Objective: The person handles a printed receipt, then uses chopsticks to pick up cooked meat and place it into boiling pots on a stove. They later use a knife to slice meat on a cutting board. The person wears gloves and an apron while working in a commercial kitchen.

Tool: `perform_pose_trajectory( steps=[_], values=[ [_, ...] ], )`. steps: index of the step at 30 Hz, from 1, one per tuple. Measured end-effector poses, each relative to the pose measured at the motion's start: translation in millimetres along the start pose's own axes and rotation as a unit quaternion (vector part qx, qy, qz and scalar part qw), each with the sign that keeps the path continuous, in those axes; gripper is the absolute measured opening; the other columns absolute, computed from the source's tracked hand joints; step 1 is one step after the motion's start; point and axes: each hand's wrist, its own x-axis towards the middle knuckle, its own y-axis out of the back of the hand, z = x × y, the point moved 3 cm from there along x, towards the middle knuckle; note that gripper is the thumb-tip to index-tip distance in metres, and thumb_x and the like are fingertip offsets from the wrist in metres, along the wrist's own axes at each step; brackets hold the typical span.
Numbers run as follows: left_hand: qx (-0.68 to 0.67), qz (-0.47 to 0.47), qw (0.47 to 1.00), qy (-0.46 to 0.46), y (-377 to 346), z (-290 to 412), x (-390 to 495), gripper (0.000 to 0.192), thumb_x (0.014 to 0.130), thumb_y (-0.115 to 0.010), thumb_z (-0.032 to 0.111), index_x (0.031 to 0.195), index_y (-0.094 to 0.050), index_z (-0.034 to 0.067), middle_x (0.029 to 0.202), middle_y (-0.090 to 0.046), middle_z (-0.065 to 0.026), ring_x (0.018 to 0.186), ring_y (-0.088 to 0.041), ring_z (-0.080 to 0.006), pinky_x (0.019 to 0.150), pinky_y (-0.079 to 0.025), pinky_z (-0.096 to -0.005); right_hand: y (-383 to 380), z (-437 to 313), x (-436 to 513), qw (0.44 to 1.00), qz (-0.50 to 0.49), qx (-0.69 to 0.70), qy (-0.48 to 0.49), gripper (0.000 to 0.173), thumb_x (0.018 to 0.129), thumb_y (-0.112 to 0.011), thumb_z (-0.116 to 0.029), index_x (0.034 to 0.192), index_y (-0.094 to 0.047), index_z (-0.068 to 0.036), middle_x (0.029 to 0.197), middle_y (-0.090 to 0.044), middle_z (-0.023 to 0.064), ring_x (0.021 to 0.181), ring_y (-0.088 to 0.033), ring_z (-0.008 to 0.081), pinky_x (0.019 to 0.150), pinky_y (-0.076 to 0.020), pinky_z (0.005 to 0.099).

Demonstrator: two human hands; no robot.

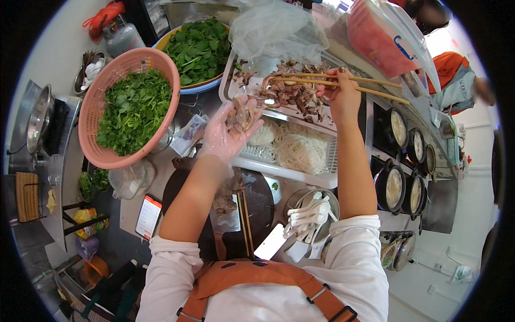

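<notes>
My left hand (220, 139), in a clear plastic glove, is palm up with a small heap of sliced cooked meat (241, 116) on it. In my right hand (342, 96) is a pair of long wooden chopsticks (378, 90), their tips at the sliced meat (297, 90) spread in a white tray (226, 82). Just below that tray, white noodles (303, 153) lie in a slotted white basket (281, 168). Beneath my left forearm, a dark round chopping board (261, 201) carries a cleaver (225, 222), more meat (224, 201) and another pair of chopsticks (244, 225).
Left are a pink colander (171, 116) of chopped herbs, a basin (219, 82) of leafy greens and a phone (149, 217). White spoons (312, 215) fill a pot near my right elbow. Several black pots (389, 189) stand on burners at right. Another person (452, 82) is beyond the counter.
</notes>
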Motion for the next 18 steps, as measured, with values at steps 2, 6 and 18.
perform_pose_trajectory(
  steps=[2,6,18],
  values=[
    [0.003,-0.005,1.0,-0.002,-6,-2,11,0.043,0.092,-0.04,0.03,0.123,-0.041,0.001,0.128,-0.041,-0.0201,0.12,-0.036,-0.0403,0.097,-0.033,-0.0529,-6,-15,-7,1.0,-0.022,0.01,0.014,0.026,0.092,-0.041,-0.023,0.087,-0.049,0.002,0.072,-0.053,0.0126,0.054,-0.057,0.019,0.047,-0.051,0.0299],
    [-0.045,-0.008,0.999,0.014,-15,-10,29,0.042,0.092,-0.038,0.032,0.121,-0.043,0.003,0.127,-0.042,-0.0194,0.119,-0.037,-0.0411,0.097,-0.033,-0.0534,-19,-26,-20,0.994,-0.098,-0.012,-0.045,0.026,0.092,-0.042,-0.024,0.088,-0.05,0.001,0.071,-0.05,0.009,0.056,-0.057,0.0183,0.047,-0.0503,0.0288],
    [-0.104,-0.076,0.991,0.024,-2,1,17,0.041,0.092,-0.038,0.032,0.123,-0.043,0.005,0.132,-0.038,-0.0172,0.12,-0.037,-0.0393,0.096,-0.035,-0.0534,-1,24,-2,0.988,0.005,-0.151,-0.009,0.019,0.091,-0.042,-0.017,0.091,-0.049,0.0,0.072,-0.052,0.0088,0.055,-0.058,0.0171,0.049,-0.0522,0.0283]
  ],
)
